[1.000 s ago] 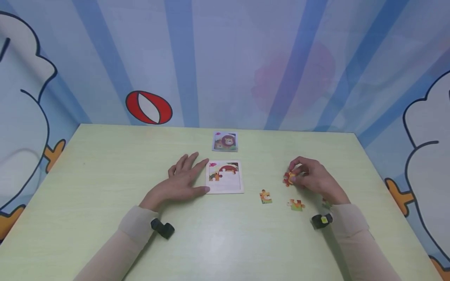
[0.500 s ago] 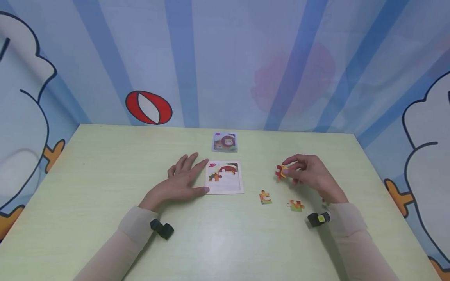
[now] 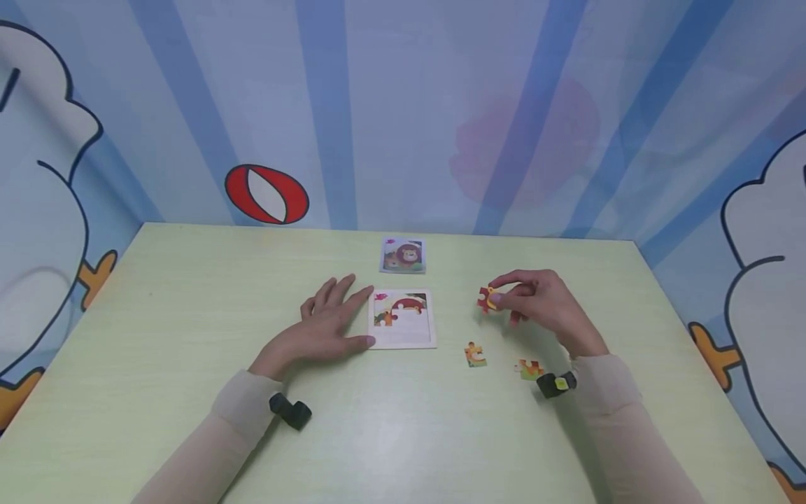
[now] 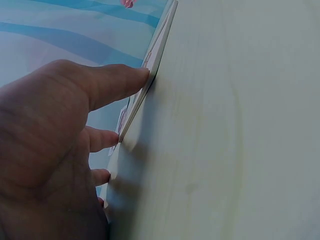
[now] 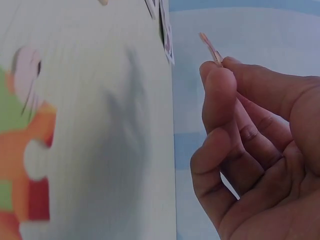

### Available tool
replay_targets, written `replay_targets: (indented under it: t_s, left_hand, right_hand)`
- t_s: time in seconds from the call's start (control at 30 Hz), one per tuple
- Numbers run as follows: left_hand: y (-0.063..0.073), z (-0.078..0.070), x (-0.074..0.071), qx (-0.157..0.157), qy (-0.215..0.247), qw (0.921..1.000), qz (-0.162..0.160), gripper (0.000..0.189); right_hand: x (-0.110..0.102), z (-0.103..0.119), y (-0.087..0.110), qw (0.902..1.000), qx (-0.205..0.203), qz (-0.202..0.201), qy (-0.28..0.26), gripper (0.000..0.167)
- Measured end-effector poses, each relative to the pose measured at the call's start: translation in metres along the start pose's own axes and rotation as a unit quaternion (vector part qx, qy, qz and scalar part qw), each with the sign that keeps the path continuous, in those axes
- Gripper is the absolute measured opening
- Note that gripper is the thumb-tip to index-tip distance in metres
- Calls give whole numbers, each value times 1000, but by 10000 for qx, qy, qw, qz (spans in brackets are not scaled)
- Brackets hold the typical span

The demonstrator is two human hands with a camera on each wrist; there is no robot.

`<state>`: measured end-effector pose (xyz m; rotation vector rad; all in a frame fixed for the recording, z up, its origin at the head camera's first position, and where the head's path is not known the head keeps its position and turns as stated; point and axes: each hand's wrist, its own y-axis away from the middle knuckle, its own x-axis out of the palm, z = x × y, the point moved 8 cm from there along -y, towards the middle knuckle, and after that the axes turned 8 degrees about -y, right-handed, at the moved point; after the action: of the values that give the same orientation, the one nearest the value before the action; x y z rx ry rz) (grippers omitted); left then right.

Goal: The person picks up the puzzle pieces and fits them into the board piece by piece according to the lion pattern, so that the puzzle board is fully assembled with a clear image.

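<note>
My left hand (image 3: 321,330) lies on the table with its fingers spread. Its thumb and index fingertip touch the left side of a white puzzle tray (image 3: 403,341), partly filled along the top and left. In the left wrist view the thumb presses on the edge of the tray (image 4: 159,56). Right of the tray and raised off the table, my right hand (image 3: 544,301) pinches a red and yellow puzzle piece (image 3: 486,299) between thumb and fingers. The right wrist view shows this puzzle piece (image 5: 211,48) almost edge-on.
Two loose pieces lie below the right hand: an orange one (image 3: 475,355) and an orange-green one (image 3: 529,369), partly beside the wrist camera (image 3: 555,384). A small lion picture card (image 3: 403,255) lies behind the tray. A striped blue backdrop (image 3: 409,119) stands behind the table.
My right hand has lifted the puzzle piece and carried it left, toward the tray. Its wrist now covers the spot of another loose piece seen earlier. The left hand has stayed in place.
</note>
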<state>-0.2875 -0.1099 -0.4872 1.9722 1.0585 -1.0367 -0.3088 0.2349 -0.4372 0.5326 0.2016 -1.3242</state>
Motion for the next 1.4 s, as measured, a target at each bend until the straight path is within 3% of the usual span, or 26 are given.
replay_targets:
  t_s: [0.63,1.1,1.4]
  left_hand:
    - [1,-2,-2,105,-73,9999,-34,91]
    - [3,-4,-4,45,-181,9998,53,89]
    - [3,-4,-5,14,-181,9998,79,89]
  right_hand:
    - [39,25,-17,9982,-237,441,-345,41]
    - [76,34,-28,9926,-301,963,-676,35]
    - [93,36,-35,9920,-163,1027,-713,25]
